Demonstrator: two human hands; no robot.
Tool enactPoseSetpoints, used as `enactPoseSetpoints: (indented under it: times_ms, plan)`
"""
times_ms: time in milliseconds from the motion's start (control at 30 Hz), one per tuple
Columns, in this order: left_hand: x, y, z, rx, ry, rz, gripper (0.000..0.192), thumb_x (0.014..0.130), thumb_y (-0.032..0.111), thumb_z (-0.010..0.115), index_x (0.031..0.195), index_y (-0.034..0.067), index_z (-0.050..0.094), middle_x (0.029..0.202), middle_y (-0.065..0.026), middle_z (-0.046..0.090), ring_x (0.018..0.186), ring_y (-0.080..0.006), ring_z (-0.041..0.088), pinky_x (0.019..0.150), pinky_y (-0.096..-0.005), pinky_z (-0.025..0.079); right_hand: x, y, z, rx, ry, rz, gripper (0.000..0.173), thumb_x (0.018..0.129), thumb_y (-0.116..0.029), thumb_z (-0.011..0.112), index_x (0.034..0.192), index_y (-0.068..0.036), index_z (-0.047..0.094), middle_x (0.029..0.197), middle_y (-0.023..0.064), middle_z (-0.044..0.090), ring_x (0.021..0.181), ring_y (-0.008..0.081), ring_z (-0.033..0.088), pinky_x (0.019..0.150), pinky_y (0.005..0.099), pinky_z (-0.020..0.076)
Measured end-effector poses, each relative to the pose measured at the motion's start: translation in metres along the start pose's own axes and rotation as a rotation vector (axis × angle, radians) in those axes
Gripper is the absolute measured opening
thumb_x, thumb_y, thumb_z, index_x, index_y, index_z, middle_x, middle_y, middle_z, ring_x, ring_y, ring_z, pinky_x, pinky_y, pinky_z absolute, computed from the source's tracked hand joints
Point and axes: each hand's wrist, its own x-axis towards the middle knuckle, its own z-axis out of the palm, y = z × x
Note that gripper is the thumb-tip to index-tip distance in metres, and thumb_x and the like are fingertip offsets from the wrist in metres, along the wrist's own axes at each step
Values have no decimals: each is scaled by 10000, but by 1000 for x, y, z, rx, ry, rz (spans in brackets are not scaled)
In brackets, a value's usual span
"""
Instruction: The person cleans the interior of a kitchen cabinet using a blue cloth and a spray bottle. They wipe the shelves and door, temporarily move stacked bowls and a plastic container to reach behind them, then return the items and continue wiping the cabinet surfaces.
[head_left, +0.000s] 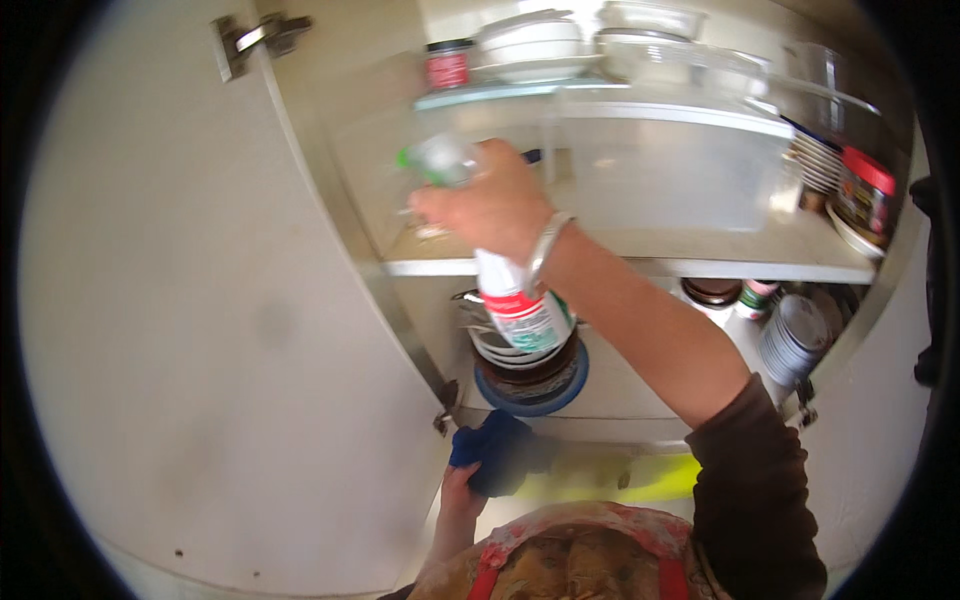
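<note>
My right hand (499, 199) grips a white spray bottle (525, 319) by its neck, near the left end of the cabinet's middle shelf (637, 247). The bottle's blurred head has a green nozzle pointing left, and its body bears a red and green label. Lower down, my left hand (461, 487) holds a bunched dark blue cloth (491, 450) just below the cabinet's bottom edge. Behind the bottle, on the bottom shelf, stands a stack of bowls and plates (532, 390), partly hidden by it.
The open cabinet door (202, 337) fills the left side. A clear plastic bin (667, 165) stands on the middle shelf, near stacked plates (814, 161) and a red-lidded jar (862, 191). White bowls (532, 45) and glassware sit above. Stacked cups (795, 337) stand at lower right.
</note>
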Motion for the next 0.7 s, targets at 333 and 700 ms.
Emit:
enactPoseSetpoints:
  times_ms: [333, 700]
  plan:
    - [-70, -3, -9, 207, 308, 97, 419, 854, 103, 607, 1251, -9, 536, 1116, -116, 632, 962, -239, 641, 826, -358, 541, -68, -89, 1, 774, -384, -294, 283, 832, -128, 694, 1076, 8, 647, 911, 68, 687, 787, 105, 630, 684, 262, 496]
    - [-171, -56, 1, 52, 421, 355, 513, 829, 82, 632, 1322, 27, 502, 1198, -105, 611, 1078, -258, 610, 935, -420, 510, -63, -149, 0, 735, -518, -473, 264, 835, -72, 655, 1093, -18, 643, 1000, 85, 689, 886, 134, 638, 760, 270, 509]
